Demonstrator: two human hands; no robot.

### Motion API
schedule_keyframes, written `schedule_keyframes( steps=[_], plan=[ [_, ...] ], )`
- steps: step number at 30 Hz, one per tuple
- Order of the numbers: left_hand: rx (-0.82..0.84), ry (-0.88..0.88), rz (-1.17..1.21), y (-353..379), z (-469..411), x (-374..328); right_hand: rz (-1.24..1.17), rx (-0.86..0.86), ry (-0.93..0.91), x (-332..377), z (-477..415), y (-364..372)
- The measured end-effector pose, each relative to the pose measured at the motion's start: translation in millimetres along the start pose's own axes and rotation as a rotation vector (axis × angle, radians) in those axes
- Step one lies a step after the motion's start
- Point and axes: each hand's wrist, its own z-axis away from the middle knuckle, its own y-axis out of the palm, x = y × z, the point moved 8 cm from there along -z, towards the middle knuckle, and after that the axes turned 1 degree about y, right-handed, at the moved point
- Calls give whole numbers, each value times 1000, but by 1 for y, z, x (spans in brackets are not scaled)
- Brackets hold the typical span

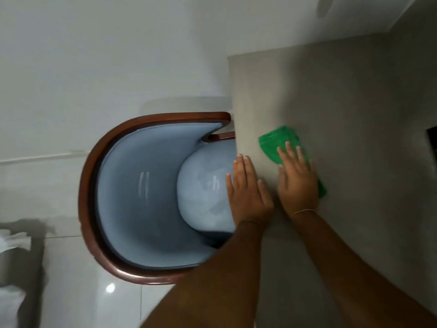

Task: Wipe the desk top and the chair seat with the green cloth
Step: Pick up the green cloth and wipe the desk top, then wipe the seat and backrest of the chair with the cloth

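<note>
A grey-beige desk point(343, 110) fills the right half of the view, its matt top bare apart from the cloth and hands; its left edge runs from far to near past the chair. At the far right edge of the view a dark rectangular opening point(432, 140) shows, too cut off to identify.

The cloth point(274, 144), bright green and folded, lies flat on the desk near its left edge. The right hand point(298, 183) presses on it palm down, fingers straight and slightly spread, fingertips reaching over the cloth's middle; green shows beyond the fingers and to the right of the palm. A thin band point(303, 211) circles that wrist.

The left hand point(248, 190) lies flat just left of the right one, fingers together and straight, resting over the desk's left edge with part of it above the chair seat; it grips nothing.

The chair point(113, 192) stands to the left, pushed against the desk, with a curved brown wooden rim and pale blue padding. Its round blue seat point(203, 183) is partly tucked under the desk edge.

The floor point(71, 67) is glossy pale tile, with a bright light reflection point(110, 288) near the chair. At the near left, something grey with white fabric point(14, 242) is blurred.
</note>
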Motion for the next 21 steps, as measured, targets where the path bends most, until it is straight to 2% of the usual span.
schedule_keyframes(
  steps=[2,4,7,11,17,21],
  plan=[
    [-28,3,0,-17,10,10,-143,-66,77,4,1,-2],
    [-34,7,-19,-43,29,53,-302,-66,166,30,12,10],
    [25,19,-97,-70,55,106,-505,-60,325,53,35,11],
    [-68,-116,-308,-154,55,225,-755,-28,392,157,68,32],
    [-77,-223,-481,-237,41,343,-1192,81,718,278,80,139],
    [-32,-141,-446,-235,19,363,-1279,184,789,338,32,210]
  ],
)
